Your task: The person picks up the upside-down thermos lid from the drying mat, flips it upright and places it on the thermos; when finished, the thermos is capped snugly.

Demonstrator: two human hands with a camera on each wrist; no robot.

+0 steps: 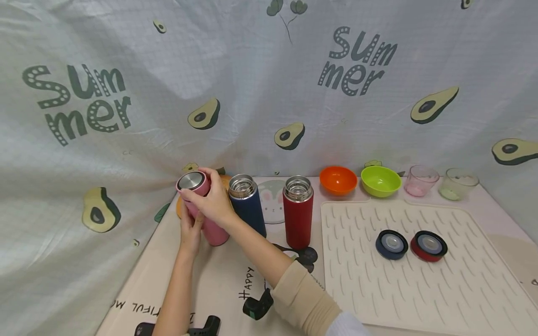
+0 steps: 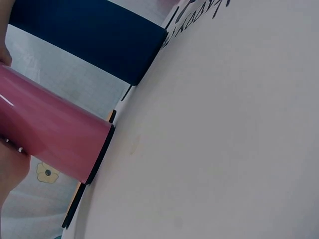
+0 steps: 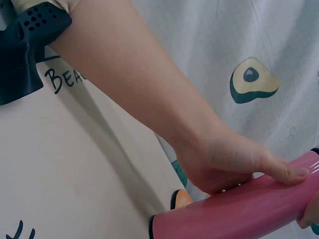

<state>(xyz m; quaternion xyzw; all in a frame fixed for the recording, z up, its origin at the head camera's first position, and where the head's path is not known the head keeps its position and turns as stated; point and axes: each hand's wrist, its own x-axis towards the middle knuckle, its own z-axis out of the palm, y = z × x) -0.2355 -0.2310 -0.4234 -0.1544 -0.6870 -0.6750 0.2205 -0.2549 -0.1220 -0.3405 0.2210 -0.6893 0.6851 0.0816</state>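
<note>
A pink thermos (image 1: 215,232) with a steel-topped lid (image 1: 191,180) stands at the table's left side, tilted slightly in the head view. My left hand (image 1: 191,233) grips its body; the right wrist view shows that thumb lying along the pink wall. Around the lid curl the fingers and thumb of my right hand (image 1: 212,200). Just right of it stands a navy thermos (image 1: 249,212), lidless, its steel mouth showing. A lidless red thermos (image 1: 298,219) is upright farther right. In the left wrist view the pink thermos (image 2: 55,124) has its base at the table surface.
A ribbed beige mat (image 1: 349,280) covers the right side, bearing a navy lid (image 1: 392,244) and a red lid (image 1: 428,246). Behind it are an orange bowl (image 1: 338,180), a green bowl (image 1: 380,181), a pink glass (image 1: 421,180) and a greenish glass (image 1: 458,184). A printed curtain (image 1: 252,84) hangs behind.
</note>
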